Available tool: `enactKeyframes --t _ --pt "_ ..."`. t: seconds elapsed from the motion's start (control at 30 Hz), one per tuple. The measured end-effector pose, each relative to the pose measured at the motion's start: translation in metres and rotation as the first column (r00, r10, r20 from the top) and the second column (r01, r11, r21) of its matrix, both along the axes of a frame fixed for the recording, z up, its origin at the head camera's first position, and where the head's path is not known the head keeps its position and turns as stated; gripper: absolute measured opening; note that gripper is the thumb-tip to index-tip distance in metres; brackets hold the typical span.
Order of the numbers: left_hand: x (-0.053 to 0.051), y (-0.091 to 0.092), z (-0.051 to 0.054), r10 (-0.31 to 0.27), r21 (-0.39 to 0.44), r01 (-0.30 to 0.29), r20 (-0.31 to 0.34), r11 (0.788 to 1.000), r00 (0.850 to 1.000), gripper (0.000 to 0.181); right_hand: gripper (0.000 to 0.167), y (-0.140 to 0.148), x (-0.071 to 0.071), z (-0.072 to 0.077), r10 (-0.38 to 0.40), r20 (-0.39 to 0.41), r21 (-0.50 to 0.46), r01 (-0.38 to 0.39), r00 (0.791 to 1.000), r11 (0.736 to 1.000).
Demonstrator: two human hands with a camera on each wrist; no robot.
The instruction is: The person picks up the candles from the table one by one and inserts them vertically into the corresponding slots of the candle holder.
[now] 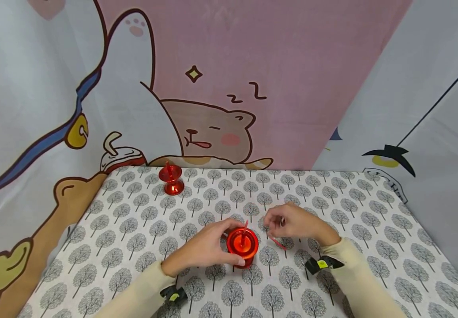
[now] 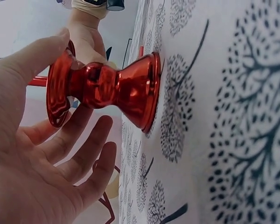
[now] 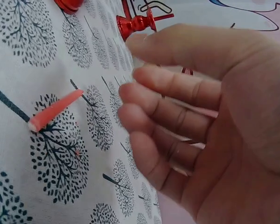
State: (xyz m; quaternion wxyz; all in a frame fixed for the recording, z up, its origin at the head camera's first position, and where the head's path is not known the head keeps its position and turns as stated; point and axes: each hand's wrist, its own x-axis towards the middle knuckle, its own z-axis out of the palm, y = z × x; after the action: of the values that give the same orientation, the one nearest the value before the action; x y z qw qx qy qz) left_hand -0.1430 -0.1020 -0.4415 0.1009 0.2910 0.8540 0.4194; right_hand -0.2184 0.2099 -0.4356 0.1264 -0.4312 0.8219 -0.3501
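The candle holder (image 2: 102,87) looks like polished metal, smooth and mirror-glossy. Beyond the candle holder and to its left, the second holder (image 1: 172,182) has the same shiny finish. Right of the candle holder, the stick (image 3: 57,110) looks smooth and waxy. Under the candle holder, the tablecloth (image 1: 342,251) is matt printed cloth; behind, the curtain (image 1: 304,66) is matt fabric.

The glossy red holder (image 2: 101,86) stands upright on the surface (image 1: 411,265), flared base down, bulge at its middle, wide round dish on top. A thin red rod (image 2: 37,81) rises from it. At three o'clock from there I see a loose red stick (image 3: 56,110) lying down, slim, one end paler.
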Motion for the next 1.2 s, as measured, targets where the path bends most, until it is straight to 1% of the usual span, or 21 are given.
enactKeyframes --t 0.07,0.17,0.3,0.4,0.57,0.7,0.83,0.97,1.2 --pt "-0.001 0.001 0.000 0.006 -0.002 -0.006 -0.002 1.000 1.000 0.086 0.017 0.001 0.002 -0.001 -0.013 0.006 0.024 0.013 1.000 1.000" --pt "-0.002 0.002 -0.001 0.018 -0.003 -0.018 -0.006 1.000 1.000 0.086 0.018 0.002 0.007 -0.002 -0.056 0.003 0.082 0.055 0.998 0.995" --pt "-0.005 0.003 -0.001 0.039 -0.004 -0.039 -0.001 0.999 0.999 0.085 0.021 0.003 0.013 -0.002 -0.108 -0.037 0.153 0.112 0.993 0.982" --pt "-0.009 0.005 -0.001 0.044 0.014 -0.044 0.013 0.999 0.999 0.082 0.023 0.004 0.018 -0.001 -0.135 -0.044 0.178 0.141 0.990 0.974" --pt "-0.017 0.009 -0.003 0.049 0.047 -0.050 0.024 0.998 0.998 0.082 0.024 0.006 0.024 -0.005 -0.149 -0.045 0.182 0.154 0.988 0.971" --pt "-0.023 0.012 -0.004 0.059 0.058 -0.060 0.024 0.997 0.998 0.082 0.025 0.008 0.027 -0.010 -0.146 -0.078 0.181 0.158 0.986 0.971" --pt "-0.030 0.015 -0.004 0.070 0.079 -0.074 0.046 0.994 0.996 0.081 0.026 0.011 0.027 -0.013 -0.156 -0.090 0.170 0.169 0.984 0.971" --pt "-0.038 0.018 -0.005 0.090 0.099 -0.096 0.066 0.990 0.994 0.082 0.025 0.012 0.027 -0.014 -0.172 -0.086 0.153 0.183 0.981 0.971" --pt "-0.054 0.024 -0.008 0.123 0.107 -0.129 0.062 0.986 0.990 0.081 0.024 0.013 0.028 -0.015 -0.184 -0.075 0.152 0.194 0.980 0.969"
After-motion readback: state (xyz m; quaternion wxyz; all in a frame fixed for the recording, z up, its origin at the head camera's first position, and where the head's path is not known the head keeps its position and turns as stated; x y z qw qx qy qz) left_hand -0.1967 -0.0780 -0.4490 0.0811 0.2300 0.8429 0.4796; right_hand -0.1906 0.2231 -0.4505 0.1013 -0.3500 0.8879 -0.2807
